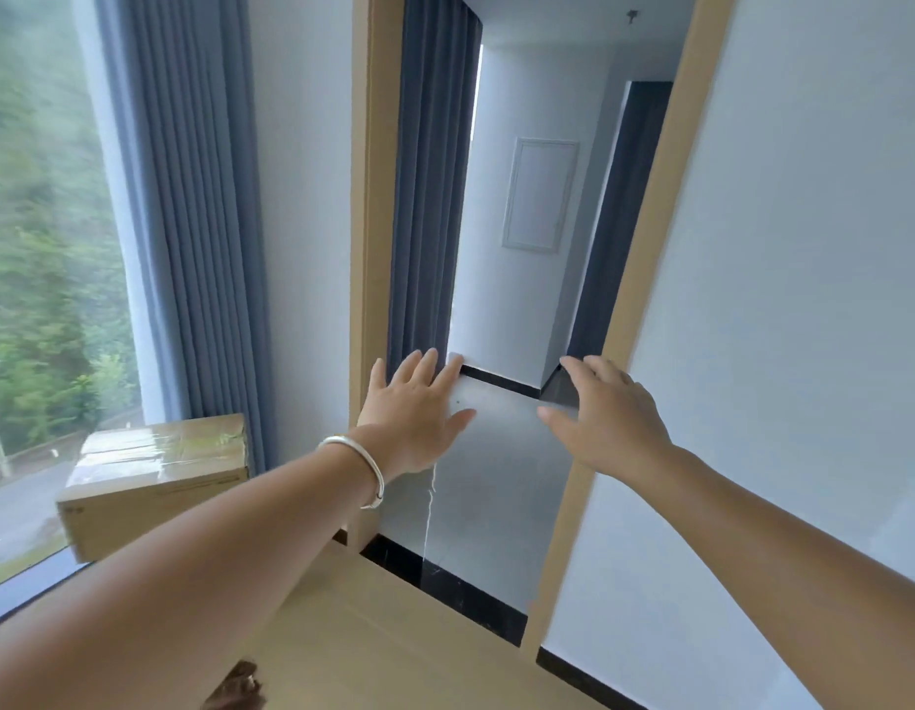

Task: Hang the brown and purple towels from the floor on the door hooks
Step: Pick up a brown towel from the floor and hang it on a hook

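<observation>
Only a scrap of brown towel (237, 686) in view, at the very bottom edge, lying on the pale floor (393, 632) below the left forearm; too little visible to tell how it lies. No purple towel to be seen, and no door hooks either. Left hand (414, 407) stretched forward with fingers straight and spread, holding nothing, a silver bangle (355, 466) on the wrist. Right hand (606, 417) likewise out ahead, fingers extended and slightly bent, also holding nothing. Both raised in front of the doorway (516, 299), well apart from the towel. Seemingly a step before any pickup: neither towel in hand, nothing hung. Next move likely a look and reach downward, fingers closing on the brown cloth, then a search for the hooks, probably on a door outside this view. Beyond the hands, a tan door frame (368, 248) with a hallway past it and a white panel (540, 194) on the far wall. Blue-grey curtains (204, 222) to the left beside a large window (40, 274) with green trees outside. A taped cardboard box (158, 484) on the floor by the glass. White wall (803, 299) to the right, dark skirting along its base.
</observation>
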